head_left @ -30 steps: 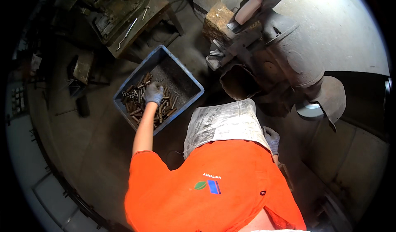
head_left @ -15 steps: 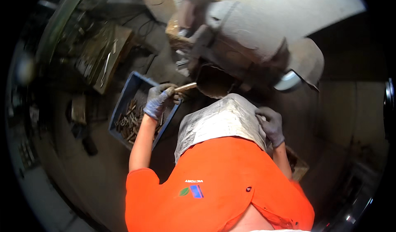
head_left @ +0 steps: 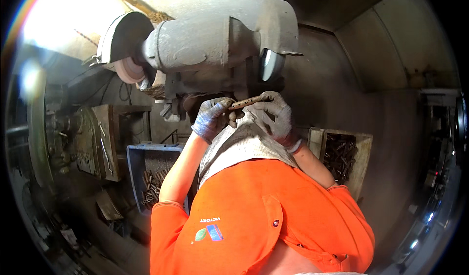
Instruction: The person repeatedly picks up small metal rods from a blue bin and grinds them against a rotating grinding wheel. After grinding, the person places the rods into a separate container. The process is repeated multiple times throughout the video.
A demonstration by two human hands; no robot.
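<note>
Two hands [head_left: 244, 116] — rod [head_left: 245, 102]; grinder [head_left: 205, 43] behind

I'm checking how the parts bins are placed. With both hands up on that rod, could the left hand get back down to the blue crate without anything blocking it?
Probably yes: the left hand holds the rod above the open-topped blue crate, with nothing visible between.

Orange short-sleeved shirt, grey gloves — grubby

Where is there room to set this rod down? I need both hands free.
Little: both bins are full, the blue crate at left and the tan box at right. Only the cloth below the left hand and right hand lies bare.
</note>
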